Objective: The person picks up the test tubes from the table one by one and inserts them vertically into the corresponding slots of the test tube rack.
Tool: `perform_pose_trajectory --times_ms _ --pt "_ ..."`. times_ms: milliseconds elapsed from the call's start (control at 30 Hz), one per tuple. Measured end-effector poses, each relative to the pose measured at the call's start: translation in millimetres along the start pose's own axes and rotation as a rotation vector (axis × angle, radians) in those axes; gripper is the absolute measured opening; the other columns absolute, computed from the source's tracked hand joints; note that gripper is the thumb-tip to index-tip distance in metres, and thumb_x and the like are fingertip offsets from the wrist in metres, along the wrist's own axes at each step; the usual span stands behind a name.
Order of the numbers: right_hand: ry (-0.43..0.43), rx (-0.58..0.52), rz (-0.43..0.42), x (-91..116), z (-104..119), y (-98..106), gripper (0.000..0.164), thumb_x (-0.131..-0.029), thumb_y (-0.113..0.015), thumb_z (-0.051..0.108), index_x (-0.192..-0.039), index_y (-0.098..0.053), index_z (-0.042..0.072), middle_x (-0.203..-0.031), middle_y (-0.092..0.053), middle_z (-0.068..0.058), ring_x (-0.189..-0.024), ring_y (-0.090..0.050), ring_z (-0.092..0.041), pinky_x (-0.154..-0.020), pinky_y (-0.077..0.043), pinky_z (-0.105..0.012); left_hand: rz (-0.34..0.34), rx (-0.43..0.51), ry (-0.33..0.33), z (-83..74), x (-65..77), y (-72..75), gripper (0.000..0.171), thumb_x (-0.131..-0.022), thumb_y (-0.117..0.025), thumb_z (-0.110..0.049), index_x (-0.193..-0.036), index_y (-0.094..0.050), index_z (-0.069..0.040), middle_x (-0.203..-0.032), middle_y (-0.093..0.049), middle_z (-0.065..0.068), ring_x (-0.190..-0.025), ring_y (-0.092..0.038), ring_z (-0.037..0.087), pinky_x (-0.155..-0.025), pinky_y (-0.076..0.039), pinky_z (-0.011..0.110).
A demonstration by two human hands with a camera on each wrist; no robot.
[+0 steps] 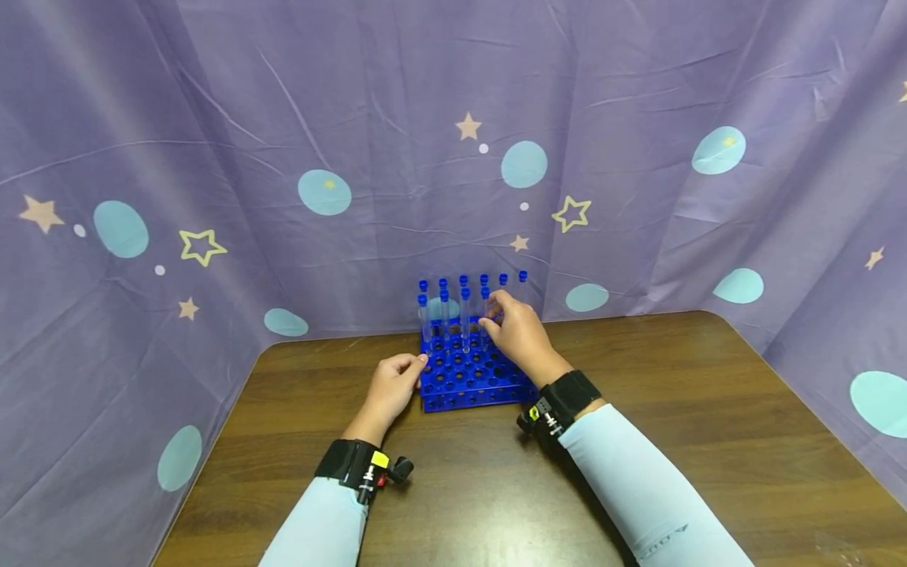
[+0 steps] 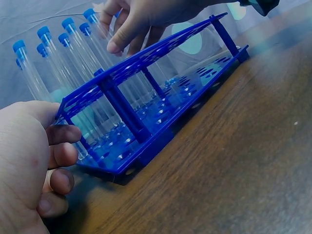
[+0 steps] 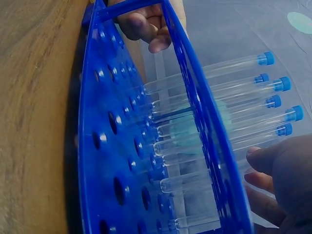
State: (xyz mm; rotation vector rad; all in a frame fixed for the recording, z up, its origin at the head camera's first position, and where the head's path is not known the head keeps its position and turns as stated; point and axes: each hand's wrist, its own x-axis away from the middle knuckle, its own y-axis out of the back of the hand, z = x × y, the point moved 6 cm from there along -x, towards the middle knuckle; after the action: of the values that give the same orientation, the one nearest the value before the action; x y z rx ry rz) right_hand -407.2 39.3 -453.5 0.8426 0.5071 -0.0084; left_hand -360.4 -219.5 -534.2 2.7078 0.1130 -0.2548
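A blue test tube rack (image 1: 442, 400) stands on the table, holding several upright clear test tubes (image 1: 465, 323) with blue caps in its back rows. My left hand (image 1: 391, 390) grips the rack's left end; in the left wrist view its thumb lies on the top plate and its fingers curl below. Beside the rightmost tube of the front filled row is my right hand (image 1: 520, 335), thumb and forefinger apart around it. In the right wrist view, the thumb (image 3: 265, 158) and fingers are separated, and the hand partly hides that tube.
The brown wooden table (image 1: 453, 488) runs back to a purple curtain (image 1: 397, 102) with stars and blue spots, close behind the rack. The rack's front rows have bare holes (image 3: 114, 122).
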Motion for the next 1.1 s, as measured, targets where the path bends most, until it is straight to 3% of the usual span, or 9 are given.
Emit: perform_pose_trajectory --times_ms 433,733,900,1100 --pt "-0.005 0.010 0.002 3.0 -3.2 -1.1 0.035 -0.105 -0.085 0.022 -0.133 -0.072 0.008 -0.109 -0.085 -0.009 -0.095 -0.082 -0.029 -0.085 -0.066 -0.045 0.001 0.010 -0.011 -3.3 2.3 -0.9 0.034 -0.113 -0.072 -0.026 -0.088 -0.080 -0.005 -0.067 -0.062 -0.004 -0.076 -0.062 0.017 -0.081 -0.049 0.028" --pt "-0.049 -0.070 0.035 6.3 -10.7 2.5 0.040 -0.102 -0.088 0.023 -0.136 -0.073 0.009 -0.109 -0.083 -0.008 -0.098 -0.082 -0.027 -0.084 -0.066 -0.045 0.006 -0.002 -0.014 -2.1 0.6 -3.6 0.034 -0.112 -0.072 -0.026 -0.086 -0.079 -0.006 -0.066 -0.061 -0.006 -0.075 -0.061 0.016 -0.080 -0.048 0.028" --pt "-0.073 -0.093 0.061 6.1 -13.1 9.7 0.040 -0.103 -0.087 0.025 -0.138 -0.072 0.009 -0.112 -0.082 -0.010 -0.101 -0.081 -0.029 -0.085 -0.066 -0.046 0.002 -0.008 -0.021 -1.7 -0.6 -3.6 0.034 -0.112 -0.072 -0.026 -0.085 -0.079 -0.006 -0.065 -0.061 -0.006 -0.073 -0.061 0.017 -0.079 -0.048 0.028" --pt "-0.071 -0.085 0.059 4.3 -12.0 24.9 0.038 -0.106 -0.082 0.028 -0.136 -0.073 0.009 -0.109 -0.082 -0.005 -0.093 -0.079 -0.025 -0.079 -0.062 -0.045 0.002 -0.011 -0.015 -0.4 -1.0 -0.5 0.036 -0.113 -0.072 -0.028 -0.085 -0.078 -0.006 -0.066 -0.062 -0.005 -0.074 -0.061 0.017 -0.080 -0.049 0.029"
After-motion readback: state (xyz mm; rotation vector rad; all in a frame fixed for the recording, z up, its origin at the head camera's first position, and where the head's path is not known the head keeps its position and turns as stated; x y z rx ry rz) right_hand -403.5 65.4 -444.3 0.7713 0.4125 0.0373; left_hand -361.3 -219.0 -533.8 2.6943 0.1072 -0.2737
